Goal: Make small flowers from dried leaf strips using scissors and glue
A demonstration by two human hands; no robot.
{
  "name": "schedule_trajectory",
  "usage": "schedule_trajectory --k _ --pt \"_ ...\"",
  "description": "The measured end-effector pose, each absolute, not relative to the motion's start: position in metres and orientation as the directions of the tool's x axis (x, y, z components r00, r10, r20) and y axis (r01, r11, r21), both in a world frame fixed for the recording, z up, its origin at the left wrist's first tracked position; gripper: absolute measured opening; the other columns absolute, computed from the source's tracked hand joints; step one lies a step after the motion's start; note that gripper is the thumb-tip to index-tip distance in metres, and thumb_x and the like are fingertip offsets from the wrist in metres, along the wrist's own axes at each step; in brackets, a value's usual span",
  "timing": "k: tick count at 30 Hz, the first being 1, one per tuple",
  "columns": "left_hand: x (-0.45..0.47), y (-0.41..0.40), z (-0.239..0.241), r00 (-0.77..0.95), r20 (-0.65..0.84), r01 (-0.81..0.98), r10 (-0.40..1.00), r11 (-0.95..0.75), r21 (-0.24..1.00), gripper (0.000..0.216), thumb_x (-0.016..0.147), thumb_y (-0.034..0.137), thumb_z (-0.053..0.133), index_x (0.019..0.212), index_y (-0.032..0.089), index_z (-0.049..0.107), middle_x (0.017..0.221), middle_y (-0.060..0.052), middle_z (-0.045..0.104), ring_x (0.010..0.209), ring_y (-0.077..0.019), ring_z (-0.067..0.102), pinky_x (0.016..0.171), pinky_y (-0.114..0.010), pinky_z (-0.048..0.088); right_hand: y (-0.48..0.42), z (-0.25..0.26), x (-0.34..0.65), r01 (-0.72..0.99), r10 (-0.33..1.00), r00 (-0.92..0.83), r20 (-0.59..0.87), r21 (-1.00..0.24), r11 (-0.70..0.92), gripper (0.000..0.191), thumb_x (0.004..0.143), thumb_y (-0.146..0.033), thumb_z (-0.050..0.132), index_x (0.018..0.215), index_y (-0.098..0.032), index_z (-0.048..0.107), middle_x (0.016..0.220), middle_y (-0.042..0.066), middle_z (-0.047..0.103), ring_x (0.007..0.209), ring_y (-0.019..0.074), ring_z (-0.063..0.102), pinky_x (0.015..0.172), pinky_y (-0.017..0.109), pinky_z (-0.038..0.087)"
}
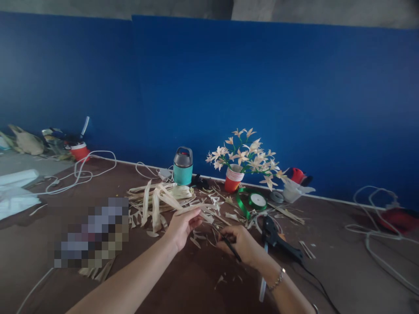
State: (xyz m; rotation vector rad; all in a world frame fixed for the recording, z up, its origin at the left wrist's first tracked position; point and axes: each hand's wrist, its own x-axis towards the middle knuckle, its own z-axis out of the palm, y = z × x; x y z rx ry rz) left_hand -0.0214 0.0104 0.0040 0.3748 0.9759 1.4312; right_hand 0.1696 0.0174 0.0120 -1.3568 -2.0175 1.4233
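Note:
My left hand (pixel 182 227) pinches a long pale strip of dried corn husk (pixel 190 209) between thumb and fingers. Close by on the right, my right hand (pixel 242 245) is closed around a slim black tool (pixel 231 247); whether it is scissors or tweezers cannot be made out. The tool's front end points toward the husk strip. Beyond my left hand lies a heap of dried husks (pixel 153 200), with small cut scraps (pixel 195 242) scattered under and between my hands. A black glue gun (pixel 278 240) with a clear glue stick rests beside my right forearm.
Pale husk flowers (pixel 242 155) on green stems stand in red-and-white paper cups (pixel 233 181). Nearby are a green ribbon spool (pixel 257 200), grey tape (pixel 276 197) and a white plastic tub (pixel 292 192). A turquoise flask (pixel 183 172) stands behind the husks. White cables (pixel 80 174) trail at both sides.

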Motion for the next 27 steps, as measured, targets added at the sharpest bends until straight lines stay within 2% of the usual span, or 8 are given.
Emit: schedule_trajectory --k 3,10,16,19,27 --pt "-0.026 0.012 0.007 -0.184 -0.329 -0.620 0.926 0.150 0.770 0.009 0.060 0.012 0.073 0.068 0.011 0.070 0.060 -0.003 0.069 0.056 -0.0121 0.063 0.055 -0.021 0.049 0.016 0.017 0.170 0.536 0.815 -0.482 -0.321 -0.844 -0.016 0.028 0.065 -0.040 0.069 0.075 -0.015 0.060 0.045 -0.007 0.048 0.035 0.0064 0.039 0.032 0.016 0.032" --pt "-0.040 0.016 0.014 -0.342 -0.220 -0.446 0.913 0.048 0.894 0.013 0.058 0.016 0.073 0.070 0.011 0.071 0.060 -0.001 0.066 0.044 -0.0062 0.050 0.038 -0.016 0.033 0.016 0.019 0.174 0.480 0.791 -0.521 -0.319 -0.876 -0.037 0.026 0.067 -0.038 0.068 0.077 -0.016 0.058 0.049 -0.007 0.048 0.039 0.0057 0.041 0.033 0.014 0.034" --pt "-0.037 0.014 0.020 -0.293 -0.146 -0.252 0.945 0.071 0.965 0.004 0.061 0.015 0.067 0.060 0.012 0.069 0.047 -0.001 0.059 0.044 -0.0091 0.051 0.036 -0.017 0.028 0.017 0.010 0.175 0.466 0.787 -0.543 -0.294 -0.885 -0.009 0.029 0.068 -0.042 0.068 0.076 -0.016 0.059 0.047 -0.007 0.049 0.036 0.0053 0.039 0.032 0.015 0.034" --pt "-0.036 0.014 0.021 -0.265 -0.137 -0.186 0.955 0.089 0.979 0.006 0.061 0.013 0.063 0.058 0.012 0.069 0.046 -0.001 0.059 0.044 -0.0101 0.053 0.036 -0.017 0.030 0.018 0.008 0.175 0.478 0.788 -0.544 -0.289 -0.878 0.008 0.030 0.069 -0.044 0.067 0.076 -0.015 0.060 0.046 -0.007 0.050 0.035 0.0055 0.039 0.032 0.015 0.034" --pt "-0.039 0.017 0.018 -0.215 -0.160 -0.211 0.963 0.114 0.971 0.006 0.060 0.016 0.063 0.060 0.013 0.068 0.052 -0.002 0.062 0.048 -0.0110 0.056 0.038 -0.017 0.031 0.018 0.013 0.176 0.498 0.782 -0.534 -0.322 -0.867 -0.017 0.026 0.068 -0.039 0.067 0.076 -0.015 0.059 0.043 -0.008 0.047 0.034 0.0049 0.038 0.031 0.014 0.032"
